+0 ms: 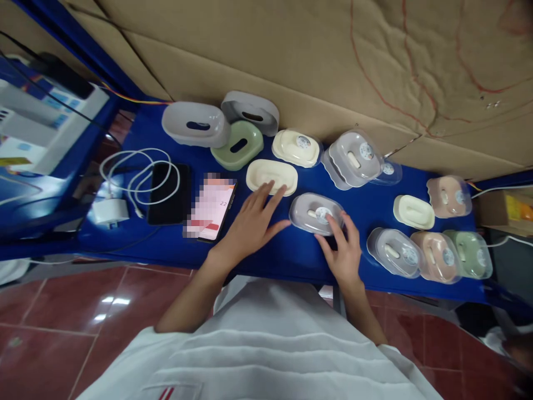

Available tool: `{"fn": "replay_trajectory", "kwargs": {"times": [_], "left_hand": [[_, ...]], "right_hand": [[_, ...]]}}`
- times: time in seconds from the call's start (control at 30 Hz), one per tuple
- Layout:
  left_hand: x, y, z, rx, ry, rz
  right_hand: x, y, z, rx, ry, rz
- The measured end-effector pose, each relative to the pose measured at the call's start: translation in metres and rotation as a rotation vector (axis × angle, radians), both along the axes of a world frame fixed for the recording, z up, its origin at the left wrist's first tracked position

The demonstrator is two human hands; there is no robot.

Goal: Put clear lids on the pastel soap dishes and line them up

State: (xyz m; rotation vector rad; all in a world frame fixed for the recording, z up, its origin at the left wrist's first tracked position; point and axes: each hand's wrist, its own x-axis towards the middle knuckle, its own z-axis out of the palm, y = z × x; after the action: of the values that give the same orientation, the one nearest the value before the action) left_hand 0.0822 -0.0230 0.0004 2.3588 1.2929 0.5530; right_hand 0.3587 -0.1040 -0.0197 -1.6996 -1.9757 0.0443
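My left hand reaches over a cream oval dish, its fingertips on the near side and its fingers spread. In front of me lies a grey soap box with a clear lid and a round sticker. The fingers of my right hand lie around its right end, thumb at the near edge and fingertips near the sticker. Behind the dish stand a cream soap box with a clear lid and a green oval shell with a slot.
Grey slotted shells stand at the back left. A lit phone, a black device and a white charger with its cable lie left. Further right are stacked grey boxes, a cream lid and several lidded boxes.
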Motion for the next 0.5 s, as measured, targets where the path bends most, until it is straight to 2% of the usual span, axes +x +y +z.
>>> {"fn": "replay_trajectory", "kwargs": {"times": [0.1,0.2,0.37,0.43,0.5], "left_hand": [[-0.003,0.003,0.007,0.047,0.168,0.058],[-0.001,-0.017,0.009,0.046,0.227,0.041],[0.007,-0.068,0.005,0.058,0.141,-0.079],[0.004,-0.073,0.007,0.088,0.087,-0.114],[-0.006,-0.059,0.013,0.167,0.069,-0.054]], "right_hand": [[-0.003,0.005,0.007,-0.003,-0.028,-0.135],[-0.010,0.017,0.015,-0.064,-0.006,-0.182],[-0.024,0.036,0.024,-0.091,0.042,-0.115],[-0.031,0.037,0.025,-0.057,0.051,-0.089],[-0.038,0.033,0.025,-0.044,0.035,0.010]]}}
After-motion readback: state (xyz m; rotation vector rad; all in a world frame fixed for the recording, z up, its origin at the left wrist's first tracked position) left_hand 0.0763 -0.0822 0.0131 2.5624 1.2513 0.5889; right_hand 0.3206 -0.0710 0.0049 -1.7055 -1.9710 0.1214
